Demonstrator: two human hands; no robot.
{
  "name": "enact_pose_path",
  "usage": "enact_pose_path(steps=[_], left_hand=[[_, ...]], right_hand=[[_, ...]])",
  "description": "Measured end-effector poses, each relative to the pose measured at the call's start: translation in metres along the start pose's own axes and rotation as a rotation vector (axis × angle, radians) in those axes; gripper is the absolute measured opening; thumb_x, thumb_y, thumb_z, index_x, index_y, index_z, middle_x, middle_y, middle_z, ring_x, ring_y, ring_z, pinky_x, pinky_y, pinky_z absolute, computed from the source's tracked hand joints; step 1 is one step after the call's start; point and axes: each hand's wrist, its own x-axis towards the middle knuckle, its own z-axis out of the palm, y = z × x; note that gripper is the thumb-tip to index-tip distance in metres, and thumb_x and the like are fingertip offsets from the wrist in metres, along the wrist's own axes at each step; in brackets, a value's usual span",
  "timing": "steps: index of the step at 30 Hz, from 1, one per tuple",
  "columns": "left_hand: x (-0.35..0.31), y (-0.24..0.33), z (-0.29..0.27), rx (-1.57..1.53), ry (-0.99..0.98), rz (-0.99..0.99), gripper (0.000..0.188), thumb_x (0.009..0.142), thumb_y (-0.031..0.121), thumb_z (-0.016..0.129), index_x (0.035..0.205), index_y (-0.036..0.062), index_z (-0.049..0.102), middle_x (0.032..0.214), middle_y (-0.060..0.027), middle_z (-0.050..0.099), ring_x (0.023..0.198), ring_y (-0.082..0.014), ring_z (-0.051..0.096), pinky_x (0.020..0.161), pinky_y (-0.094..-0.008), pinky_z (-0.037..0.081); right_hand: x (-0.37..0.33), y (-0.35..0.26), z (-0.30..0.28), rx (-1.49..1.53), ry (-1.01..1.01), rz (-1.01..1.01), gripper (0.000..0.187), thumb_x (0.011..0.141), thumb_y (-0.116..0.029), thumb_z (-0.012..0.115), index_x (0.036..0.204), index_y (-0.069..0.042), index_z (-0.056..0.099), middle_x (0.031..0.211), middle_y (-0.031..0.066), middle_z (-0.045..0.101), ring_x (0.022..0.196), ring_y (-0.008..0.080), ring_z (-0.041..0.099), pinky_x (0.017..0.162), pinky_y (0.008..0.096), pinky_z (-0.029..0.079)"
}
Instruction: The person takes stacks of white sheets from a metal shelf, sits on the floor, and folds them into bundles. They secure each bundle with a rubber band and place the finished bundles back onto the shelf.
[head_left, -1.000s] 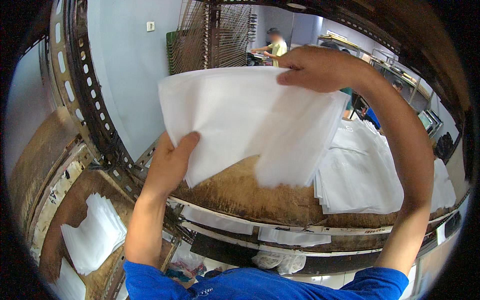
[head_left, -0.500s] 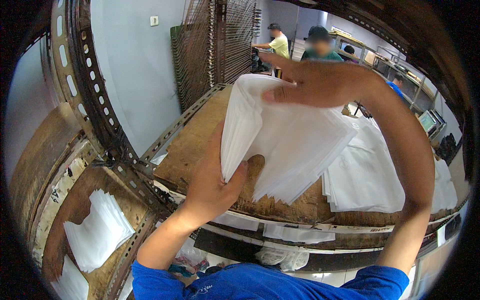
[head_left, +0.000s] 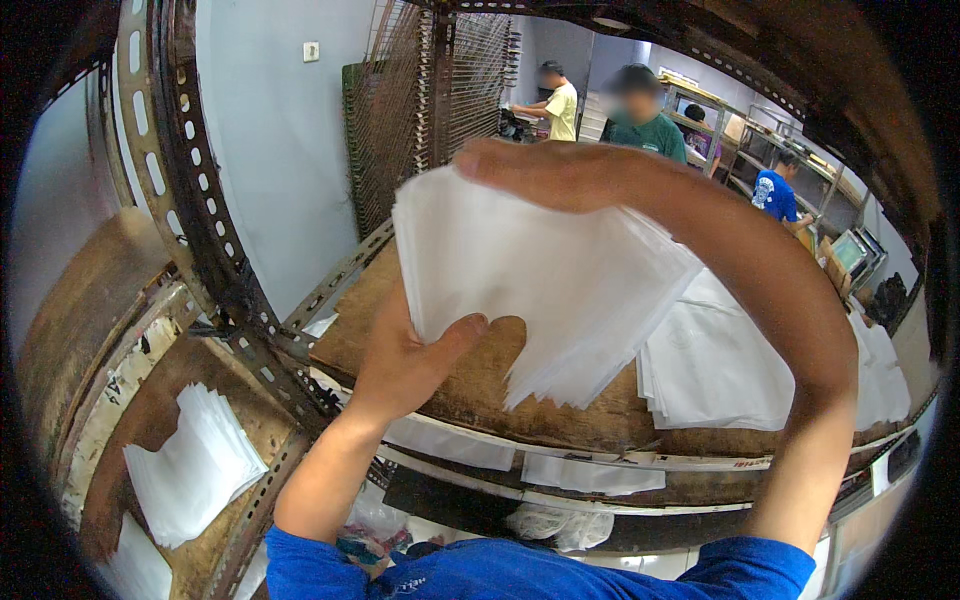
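A stack of thin white sheets (head_left: 540, 265) with a curved notch in its lower edge is held up, tilted, over the brown wooden shelf board (head_left: 465, 395). My left hand (head_left: 405, 365) grips its lower left edge, thumb across the front beside the notch and fingers behind. Along the top edge lies my right hand (head_left: 530, 172), bent over the upper left corner. It is smeared by motion, and most of its fingers are hidden behind the sheets. Another stack of white sheets (head_left: 715, 365) rests flat on the board to the right, partly behind my right arm.
More white sheets (head_left: 195, 465) lie on a lower shelf at the left. A perforated metal post (head_left: 195, 190) rises between the shelves. A wire rack (head_left: 395, 120) stands behind. Several people work at the back, one in a green shirt (head_left: 650, 135) nearest. Clear plastic (head_left: 565, 525) sits below the board.
The stack's upper left part, curled over before, is now spread flat and farther left. My right hand has moved left along the top edge. My left hand has shifted slightly left.
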Motion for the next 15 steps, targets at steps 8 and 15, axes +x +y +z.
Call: enact_pose_path(steps=[8,15], left_hand=[[-0.004,-0.002,-0.002,-0.013,0.057,-0.036,0.030,0.087,0.006,0.062,0.116,-0.0017,0.058,0.104,-0.0068,0.065,0.095,-0.0126,0.059,0.084,-0.0288,0.047],[-0.004,-0.010,-0.006,-0.023,0.060,-0.071,0.029,0.086,0.011,0.067,0.112,-0.0005,0.061,0.100,-0.0082,0.067,0.090,-0.0159,0.062,0.081,-0.0312,0.050]], right_hand=[[0.011,-0.027,-0.005,0.263,-0.081,0.123,0.101,0.085,-0.079,0.012,0.138,0.001,0.042,0.133,0.0226,0.048,0.126,0.0334,0.044,0.106,0.0429,0.034],[0.022,-0.022,-0.002,0.274,-0.083,0.147,0.103,0.083,-0.082,0.013,0.139,0.001,0.039,0.128,0.0203,0.047,0.114,0.0306,0.049,0.100,0.0437,0.038]])
